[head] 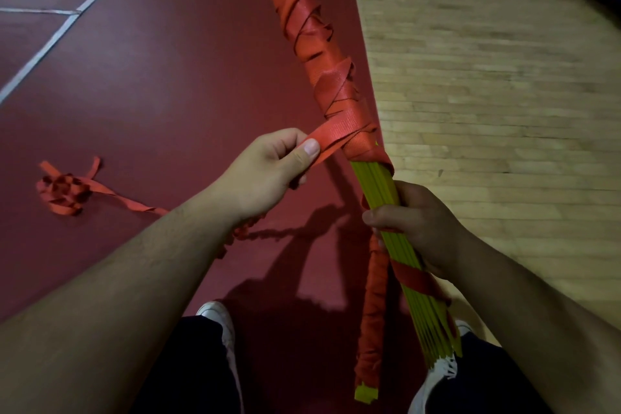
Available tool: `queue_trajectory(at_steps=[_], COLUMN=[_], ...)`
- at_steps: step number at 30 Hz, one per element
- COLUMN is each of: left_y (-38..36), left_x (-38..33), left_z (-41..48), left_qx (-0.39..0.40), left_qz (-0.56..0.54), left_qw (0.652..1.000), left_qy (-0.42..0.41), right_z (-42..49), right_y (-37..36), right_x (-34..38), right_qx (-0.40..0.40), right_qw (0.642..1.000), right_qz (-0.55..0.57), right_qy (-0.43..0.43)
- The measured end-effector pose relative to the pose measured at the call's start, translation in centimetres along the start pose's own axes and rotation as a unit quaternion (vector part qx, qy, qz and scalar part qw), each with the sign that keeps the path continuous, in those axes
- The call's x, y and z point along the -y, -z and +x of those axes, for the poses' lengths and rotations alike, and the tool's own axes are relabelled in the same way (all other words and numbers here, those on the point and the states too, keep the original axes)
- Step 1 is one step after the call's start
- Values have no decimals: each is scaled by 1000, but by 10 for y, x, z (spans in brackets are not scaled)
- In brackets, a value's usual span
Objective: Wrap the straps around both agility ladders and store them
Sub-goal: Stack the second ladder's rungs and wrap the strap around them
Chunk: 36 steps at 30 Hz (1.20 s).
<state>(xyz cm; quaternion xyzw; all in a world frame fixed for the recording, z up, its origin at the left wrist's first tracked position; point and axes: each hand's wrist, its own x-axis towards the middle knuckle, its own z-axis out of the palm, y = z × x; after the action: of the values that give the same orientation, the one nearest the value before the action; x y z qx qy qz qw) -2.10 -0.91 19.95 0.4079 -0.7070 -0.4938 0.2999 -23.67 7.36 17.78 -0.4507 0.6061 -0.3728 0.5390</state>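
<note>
Two bare hands work on one agility ladder. Its yellow-green rungs are gathered into a long bundle that slants from top centre down to the person's feet, held in the air above a dark red floor. The right hand grips the bundle at its bare middle, fingers curled round the rungs. The left hand pinches a red strap between thumb and forefinger just left of the bundle, where the strap leaves the lowest turn. Above that point, overlapping red turns cover the upper half of the bundle; they look uneven, with some edges twisted. The loose remainder passes under the left forearm to a tangled heap on the floor, well to the left. Below the right hand a red band crosses the rungs, and a bunched red length hangs beside them.

To wrap well, the strap should probably be pulled flat and taut, each turn laid partly over the last, working down toward the right hand, which would need to shift lower as the turns arrive. The heap may snag, so shaking it loose first would likely help. No second ladder is in view.
</note>
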Motion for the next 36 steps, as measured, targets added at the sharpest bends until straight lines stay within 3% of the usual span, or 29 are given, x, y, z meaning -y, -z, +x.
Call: queue_trajectory(at_steps=[9, 14, 20, 25, 28, 32, 36], left_y=[0, -3, -5, -3, -7, -17, -22], left_x=[4, 4, -1, 3, 5, 0, -4], left_z=[-2, -3, 0, -2, -1, -2, -1], left_qx=[-7, 2, 25, 81, 43, -33, -84], left_qz=[41, -30, -76, -131, -159, -186, -150], left_qw=[999, 999, 996, 988, 986, 982, 985], left_qy=[-11, 16, 25, 16, 18, -2, 9], right_z=[1, -2, -5, -11, -13, -12, -9], right_y=[-2, -6, -7, -9, -8, -7, -10], right_x=[-5, -5, 4, 6, 9, 13, 14], right_qx=[1, 13, 75, 174, 203, 166, 98], right_qw=[1000, 1000, 996, 980, 976, 983, 992], right_qz=[-5, 5, 31, 94, 80, 78, -72], right_qy=[-19, -15, 21, 4, -10, -27, -26])
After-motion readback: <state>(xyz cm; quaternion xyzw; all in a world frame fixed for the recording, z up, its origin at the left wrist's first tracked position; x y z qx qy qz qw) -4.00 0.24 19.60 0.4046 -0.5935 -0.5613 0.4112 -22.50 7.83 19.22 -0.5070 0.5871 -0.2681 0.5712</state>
